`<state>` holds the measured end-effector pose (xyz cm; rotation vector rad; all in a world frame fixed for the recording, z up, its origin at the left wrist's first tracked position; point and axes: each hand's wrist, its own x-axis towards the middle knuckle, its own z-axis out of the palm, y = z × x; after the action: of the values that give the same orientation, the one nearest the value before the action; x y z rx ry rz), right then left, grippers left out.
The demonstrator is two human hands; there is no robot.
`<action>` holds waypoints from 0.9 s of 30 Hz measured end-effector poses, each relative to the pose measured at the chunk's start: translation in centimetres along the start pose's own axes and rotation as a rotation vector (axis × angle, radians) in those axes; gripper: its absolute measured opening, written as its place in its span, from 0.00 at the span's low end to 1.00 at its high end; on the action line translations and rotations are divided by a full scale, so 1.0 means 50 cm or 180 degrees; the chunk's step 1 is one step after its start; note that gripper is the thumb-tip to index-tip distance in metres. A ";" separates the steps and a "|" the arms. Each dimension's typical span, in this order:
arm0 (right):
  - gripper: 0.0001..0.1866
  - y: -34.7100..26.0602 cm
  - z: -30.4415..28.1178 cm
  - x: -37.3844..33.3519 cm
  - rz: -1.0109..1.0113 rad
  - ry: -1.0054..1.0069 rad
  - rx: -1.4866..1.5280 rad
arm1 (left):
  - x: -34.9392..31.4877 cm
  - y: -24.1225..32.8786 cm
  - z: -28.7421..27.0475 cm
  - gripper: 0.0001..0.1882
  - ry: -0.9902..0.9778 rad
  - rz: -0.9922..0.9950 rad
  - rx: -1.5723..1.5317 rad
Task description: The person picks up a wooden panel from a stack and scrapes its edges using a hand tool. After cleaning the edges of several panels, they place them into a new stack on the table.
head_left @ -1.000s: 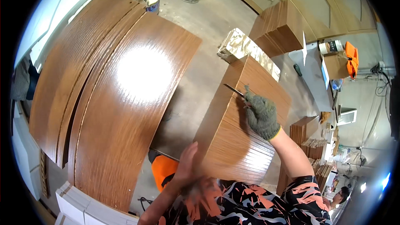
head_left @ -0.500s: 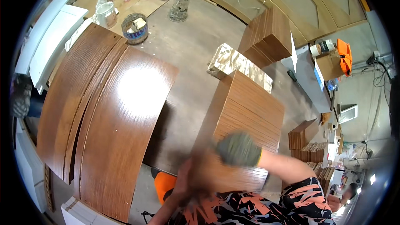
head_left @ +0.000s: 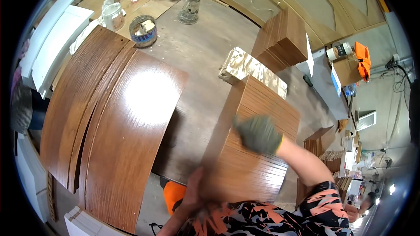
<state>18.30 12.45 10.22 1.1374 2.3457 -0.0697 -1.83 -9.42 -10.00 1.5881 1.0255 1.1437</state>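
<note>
My right hand (head_left: 259, 134), in a grey-green work glove, is over the ridged top of a stack of brown wood-grain boards (head_left: 267, 166). Motion smears its fingers, so whether it grips anything does not show. Low on the stack's left side is my left hand (head_left: 195, 188), apparently bare and against the boards, its fingers blurred. The stack's far end meets a block with a mottled cream-and-brown covering (head_left: 253, 71). To the left lie large glossy brown panels (head_left: 127, 148) with a narrow gap between them.
Toward the back stand a tin with a blue band (head_left: 143, 39), a stained jar (head_left: 190, 6) and a white tub (head_left: 113, 16). Another board stack (head_left: 284, 39) rises at the back right, near a dark-handled tool (head_left: 307, 80). A person's arm (head_left: 352, 212) shows at the far right.
My right hand has moved away from me and slightly right along the stack's top. The left hand stays low at the stack's left side.
</note>
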 end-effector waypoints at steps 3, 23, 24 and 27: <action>0.16 -0.025 0.153 -0.072 -0.1233 0.0754 0.1917 | 0.022 0.009 0.003 0.57 -0.0014 0.0114 -0.0076; 0.11 0.137 -0.025 0.054 -0.0360 0.0486 0.0840 | -0.004 -0.019 -0.001 0.52 0.0045 0.0221 0.0192; 0.10 0.080 -0.047 0.033 -0.0938 -0.0045 0.0464 | -0.010 -0.030 0.003 0.51 0.0067 0.0260 0.0092; 0.10 0.077 -0.052 0.013 -0.1044 0.0951 0.0906 | -0.022 -0.031 0.013 0.50 0.0007 0.0134 -0.0030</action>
<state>19.68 16.09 12.84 0.9257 2.8436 -0.3854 -1.63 -10.21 -11.82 1.6080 0.9908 1.1772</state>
